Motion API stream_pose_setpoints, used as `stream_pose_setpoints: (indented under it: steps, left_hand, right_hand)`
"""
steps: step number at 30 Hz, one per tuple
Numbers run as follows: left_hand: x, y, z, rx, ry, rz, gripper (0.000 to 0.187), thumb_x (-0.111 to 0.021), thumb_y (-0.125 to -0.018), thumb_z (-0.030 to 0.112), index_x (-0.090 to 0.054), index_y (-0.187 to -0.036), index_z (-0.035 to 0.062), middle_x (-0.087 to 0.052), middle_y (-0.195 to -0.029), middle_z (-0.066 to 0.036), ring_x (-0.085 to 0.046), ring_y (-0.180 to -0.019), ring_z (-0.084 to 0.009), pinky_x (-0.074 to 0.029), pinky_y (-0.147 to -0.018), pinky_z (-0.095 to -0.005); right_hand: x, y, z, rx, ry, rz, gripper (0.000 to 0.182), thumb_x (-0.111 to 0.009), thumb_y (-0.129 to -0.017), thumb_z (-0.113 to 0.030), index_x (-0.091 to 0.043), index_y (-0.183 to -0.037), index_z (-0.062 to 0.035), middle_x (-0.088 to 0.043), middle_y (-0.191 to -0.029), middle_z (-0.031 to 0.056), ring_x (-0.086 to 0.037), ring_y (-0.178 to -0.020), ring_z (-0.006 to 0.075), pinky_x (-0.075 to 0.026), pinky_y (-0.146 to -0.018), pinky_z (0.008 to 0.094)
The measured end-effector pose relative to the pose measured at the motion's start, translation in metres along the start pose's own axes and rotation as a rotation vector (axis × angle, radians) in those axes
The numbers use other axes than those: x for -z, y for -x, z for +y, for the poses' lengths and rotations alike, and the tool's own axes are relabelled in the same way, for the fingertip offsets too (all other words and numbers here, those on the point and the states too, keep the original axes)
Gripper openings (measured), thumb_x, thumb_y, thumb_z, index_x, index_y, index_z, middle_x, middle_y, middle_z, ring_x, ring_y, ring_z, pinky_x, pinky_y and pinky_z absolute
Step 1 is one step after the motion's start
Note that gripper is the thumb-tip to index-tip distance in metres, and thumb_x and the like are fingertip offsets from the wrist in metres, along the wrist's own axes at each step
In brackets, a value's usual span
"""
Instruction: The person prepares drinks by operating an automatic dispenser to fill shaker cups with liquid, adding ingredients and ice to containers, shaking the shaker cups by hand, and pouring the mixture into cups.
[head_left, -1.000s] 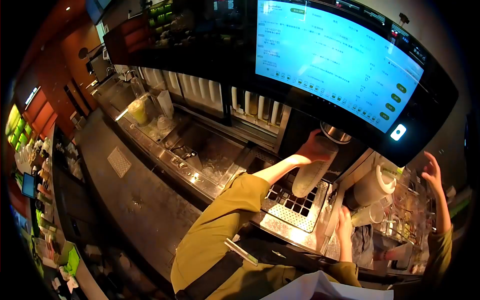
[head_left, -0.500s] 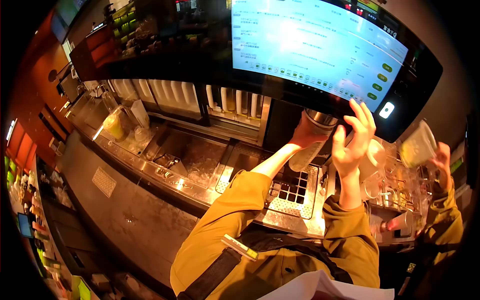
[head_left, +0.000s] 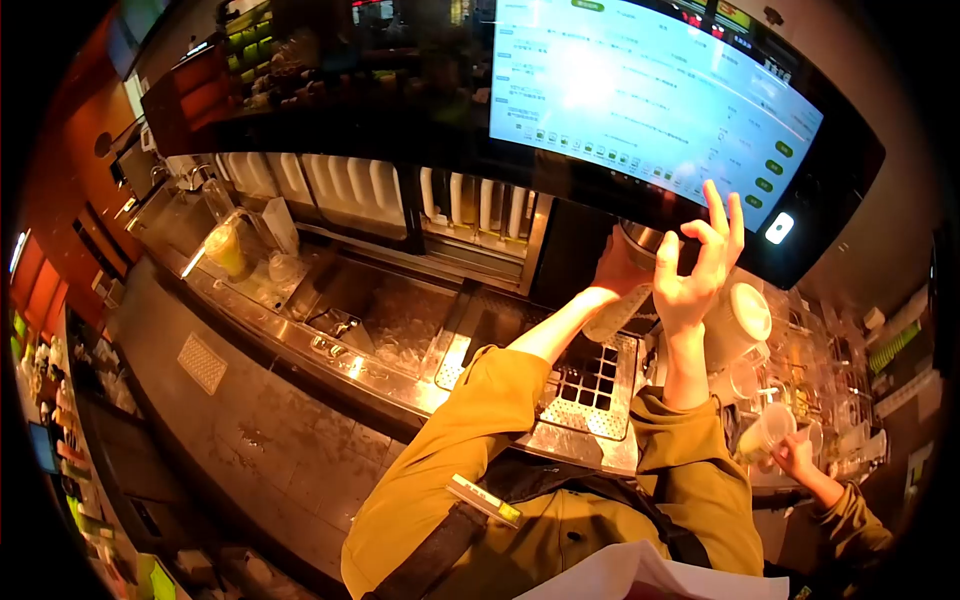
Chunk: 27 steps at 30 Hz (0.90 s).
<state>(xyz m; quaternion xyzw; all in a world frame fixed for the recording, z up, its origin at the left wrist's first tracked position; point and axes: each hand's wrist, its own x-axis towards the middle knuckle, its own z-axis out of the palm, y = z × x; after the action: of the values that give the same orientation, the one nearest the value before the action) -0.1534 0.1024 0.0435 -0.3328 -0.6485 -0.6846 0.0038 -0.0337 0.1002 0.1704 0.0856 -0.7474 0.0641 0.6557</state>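
My left hand (head_left: 620, 265) is wrapped around a tall shaker cup (head_left: 609, 318) with a metal top, held just below the screen's lower edge. Its pale body shows beneath my fingers and slants over the drain tray. My right hand (head_left: 692, 275) is raised in front of the lower right of the lit touchscreen (head_left: 640, 110), palm toward me. Its fingers are spread and it holds nothing. The metal top of the shaker cup is partly covered by my right hand in this view.
A co-worker's hand (head_left: 796, 456) holds a clear cup (head_left: 768, 430) at the right. White tubs (head_left: 745, 315) and clear containers stand beyond my right arm. A gridded drain tray (head_left: 585, 385) lies below my hands; an ice bin (head_left: 395, 320) and a yellow drink (head_left: 228, 250) are leftward.
My right hand has shifted slightly left, with its fingers changing pose. The screen list has scrolled. The co-worker's hand has brought the clear cup down and left toward the counter.
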Motion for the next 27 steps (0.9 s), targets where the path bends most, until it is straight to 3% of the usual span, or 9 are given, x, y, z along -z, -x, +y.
stream_pose_setpoints:
  steps: [2, 3, 4, 6, 14, 20, 21, 24, 27]
  left_hand:
    - [-0.002, -0.003, -0.012, 0.022, 0.011, -0.017, 0.106, -0.085, -0.049, 0.036, -0.026, -0.13, 0.0018, -0.043, -0.126, -0.018, -0.045, -0.117, -0.0321, -0.04, -0.095, -0.0406]
    - [-0.008, -0.003, -0.025, -0.069, 0.414, -0.08, 0.101, -0.086, -0.05, 0.028, -0.028, -0.128, 0.0013, -0.045, -0.124, -0.017, -0.046, -0.116, -0.0296, -0.041, -0.094, -0.0391]
    - [0.005, 0.001, -0.004, -0.076, 0.053, -0.031, 0.097, -0.086, -0.051, 0.022, -0.029, -0.127, 0.0013, -0.047, -0.123, -0.017, -0.048, -0.115, -0.0269, -0.043, -0.093, -0.0377]
    - [0.003, -0.001, -0.006, -0.041, 0.088, -0.05, 0.092, -0.086, -0.051, 0.021, -0.032, -0.124, 0.0021, -0.048, -0.122, -0.017, -0.05, -0.112, -0.0274, -0.043, -0.093, -0.0374]
    - [0.004, -0.005, -0.006, -0.18, 0.294, -0.16, 0.089, -0.084, -0.054, 0.009, -0.027, -0.122, 0.0025, -0.048, -0.121, -0.015, -0.049, -0.112, -0.0243, -0.043, -0.093, -0.0361]
    - [0.014, -0.003, 0.004, -0.073, 0.303, -0.279, 0.075, -0.08, -0.062, 0.002, -0.027, -0.115, 0.0001, -0.053, -0.113, -0.017, -0.056, -0.102, -0.023, -0.049, -0.087, -0.0341]
    - [0.014, -0.003, 0.005, -0.069, 0.278, -0.264, 0.075, -0.08, -0.062, 0.002, -0.026, -0.114, 0.0, -0.054, -0.11, -0.017, -0.057, -0.1, -0.0235, -0.05, -0.086, -0.0354]
    - [0.008, -0.006, -0.008, 0.13, 0.534, -0.335, 0.077, -0.08, -0.061, 0.002, -0.025, -0.115, 0.0005, -0.052, -0.112, -0.017, -0.056, -0.103, -0.024, -0.05, -0.087, -0.0364]
    - [0.006, -0.007, -0.004, -0.139, 0.396, -0.232, 0.082, -0.08, -0.059, -0.002, -0.023, -0.119, 0.0033, -0.047, -0.118, -0.014, -0.05, -0.11, -0.0232, -0.049, -0.089, -0.035]
  right_hand:
    - [0.009, 0.011, 0.008, -0.035, 0.105, 0.042, 0.014, -0.059, -0.068, -0.004, -0.05, -0.079, -0.0047, -0.054, -0.122, 0.0166, -0.039, -0.121, 0.0392, -0.034, -0.098, 0.0443]
    - [0.012, 0.016, 0.013, -0.046, 0.139, 0.05, 0.015, -0.06, -0.068, -0.005, -0.05, -0.079, -0.0051, -0.055, -0.121, 0.0158, -0.041, -0.119, 0.0393, -0.036, -0.097, 0.0445]
    - [0.015, 0.02, 0.018, -0.056, 0.183, 0.061, 0.015, -0.06, -0.068, -0.006, -0.05, -0.079, -0.0056, -0.055, -0.121, 0.0149, -0.043, -0.118, 0.0394, -0.038, -0.095, 0.0448]
    - [0.023, 0.02, 0.023, -0.09, 0.22, 0.054, 0.016, -0.061, -0.067, -0.007, -0.05, -0.078, -0.0057, -0.055, -0.121, 0.0143, -0.043, -0.118, 0.0383, -0.038, -0.095, 0.0439]
    - [0.024, 0.012, 0.033, -0.068, 0.129, 0.114, 0.02, -0.06, -0.067, -0.003, -0.043, -0.079, -0.0039, -0.048, -0.127, 0.0201, -0.029, -0.126, 0.0417, -0.023, -0.103, 0.0475]
    - [0.032, 0.013, 0.031, -0.055, 0.11, 0.119, 0.018, -0.056, -0.064, 0.001, -0.044, -0.076, -0.0035, -0.05, -0.127, 0.0164, -0.03, -0.125, 0.0381, -0.026, -0.101, 0.0446]
    - [0.032, 0.017, 0.042, 0.003, 0.235, 0.163, 0.017, -0.056, -0.072, -0.01, -0.053, -0.085, 0.0002, -0.057, -0.11, 0.0185, -0.046, -0.109, 0.0328, -0.036, -0.092, 0.044]
    - [0.034, 0.022, 0.049, -0.04, 0.168, 0.137, 0.016, -0.057, -0.061, -0.005, -0.047, -0.074, -0.0059, -0.054, -0.123, 0.0128, -0.038, -0.12, 0.0401, -0.024, -0.101, 0.0517]
    - [0.034, 0.02, 0.05, -0.032, 0.169, 0.139, 0.015, -0.056, -0.06, -0.004, -0.046, -0.071, -0.0065, -0.054, -0.123, 0.0126, -0.038, -0.121, 0.039, -0.024, -0.101, 0.0501]
